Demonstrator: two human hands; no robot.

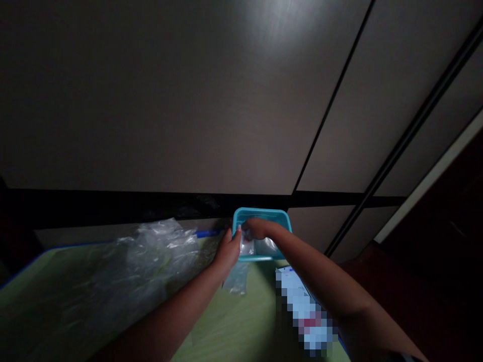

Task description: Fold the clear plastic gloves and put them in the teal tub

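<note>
A turquoise plastic basket [264, 211] stands at the far edge of the table, with clear plastic bags [267, 245] inside it. My left hand [229, 246] grips the basket's left side, thumb over the rim. Inside the basket, my right hand [255, 229] is bent down with its fingers closed among the clear plastic; what they hold is too dark to make out. Below my left hand, a small clear plastic bag [236, 279] lies on the table against the basket's front.
A heap of clear plastic bags [162, 251] covers the left of the green tabletop [226, 327]. A blurred-out white printed item [302, 301] lies under my right forearm. Grey cabinet doors [169, 100] rise right behind the table.
</note>
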